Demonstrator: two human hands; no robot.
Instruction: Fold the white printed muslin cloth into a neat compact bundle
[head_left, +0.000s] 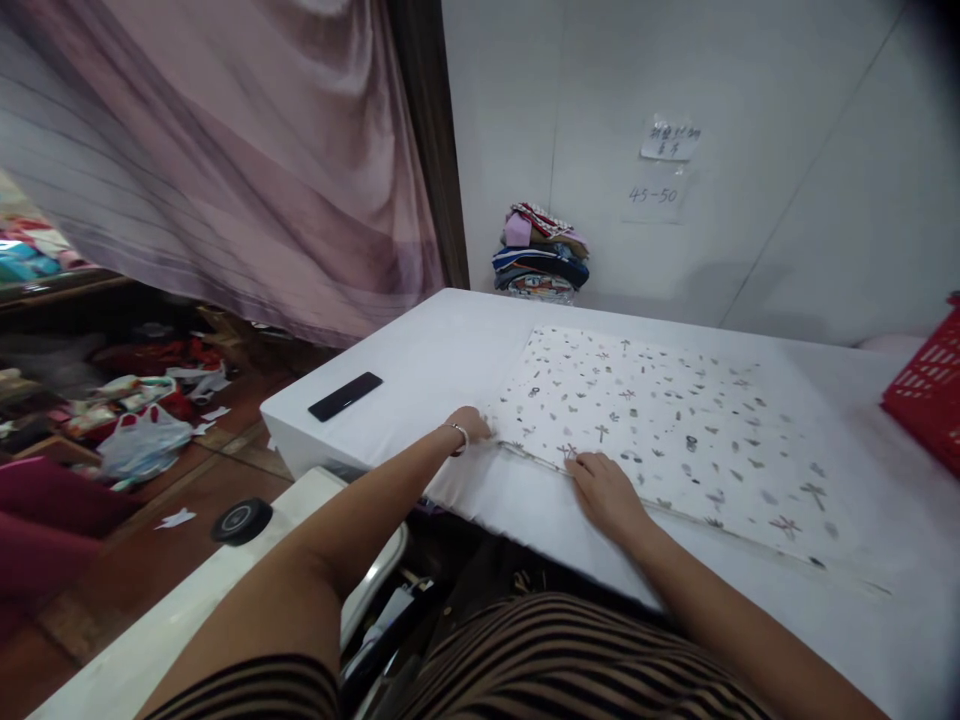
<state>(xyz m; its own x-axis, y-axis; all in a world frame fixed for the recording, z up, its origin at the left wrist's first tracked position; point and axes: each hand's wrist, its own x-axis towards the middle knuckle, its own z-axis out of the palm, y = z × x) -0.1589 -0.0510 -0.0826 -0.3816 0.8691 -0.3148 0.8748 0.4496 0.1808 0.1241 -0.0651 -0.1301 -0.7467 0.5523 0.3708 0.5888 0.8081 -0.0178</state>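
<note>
Soft, even light; faint shadow on the wall (750, 180) at right; left hand (471, 425) blurred; upper right corner dark.

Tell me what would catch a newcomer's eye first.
Probably the white printed cloth spread on the white table, with the left hand at its near left corner and the right hand on its near edge. Next, likely the pink curtain at upper left and the perforated red basket at far right.

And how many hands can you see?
2: the left hand by the near left corner of the patterned cloth, the right hand on its near edge.
</note>
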